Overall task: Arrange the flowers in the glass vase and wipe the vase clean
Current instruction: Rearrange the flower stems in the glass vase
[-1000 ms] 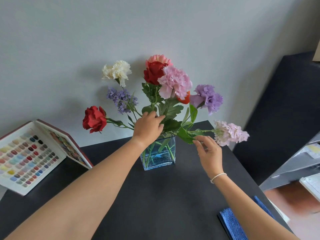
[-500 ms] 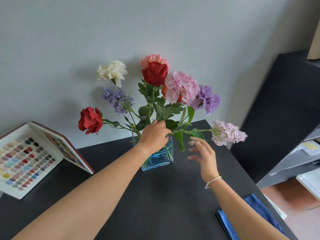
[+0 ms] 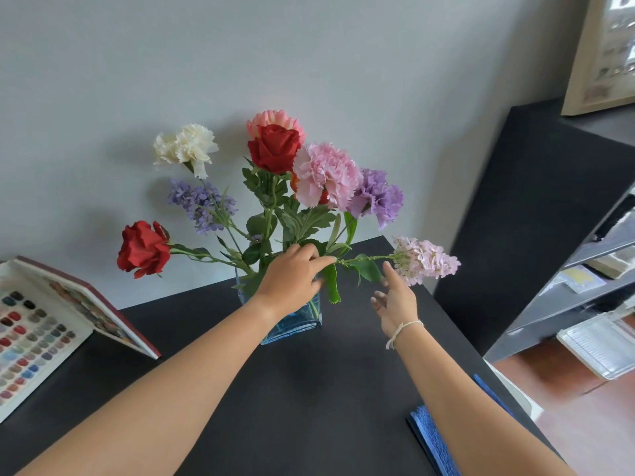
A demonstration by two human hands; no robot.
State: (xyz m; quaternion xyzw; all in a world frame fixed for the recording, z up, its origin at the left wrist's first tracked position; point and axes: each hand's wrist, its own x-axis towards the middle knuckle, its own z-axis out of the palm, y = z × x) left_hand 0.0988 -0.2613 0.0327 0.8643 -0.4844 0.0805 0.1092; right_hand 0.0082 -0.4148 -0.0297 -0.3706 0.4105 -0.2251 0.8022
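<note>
A square blue-tinted glass vase (image 3: 298, 326) stands on the black table (image 3: 309, 389) and holds several flowers: two red roses (image 3: 273, 147), a pink carnation (image 3: 324, 175), a purple carnation (image 3: 379, 195), a white carnation (image 3: 185, 146), lavender sprigs (image 3: 202, 204) and a pale pink lilac (image 3: 426, 261) leaning far right. My left hand (image 3: 292, 274) rests over the vase mouth, fingers closed around the stems. Just right of the vase, under the lilac stem, my right hand (image 3: 395, 300) hovers open and touches nothing.
A folded blue cloth (image 3: 434, 441) lies at the table's near right edge, partly under my right forearm. An open nail-colour sample book (image 3: 41, 331) stands at the left. A grey wall is right behind the vase. Shelves and a dark cabinet (image 3: 549, 218) are to the right.
My right hand has let go of the lilac stem and drawn back, fingers spread. My left hand slid right and lower over the vase mouth, onto the stems.
</note>
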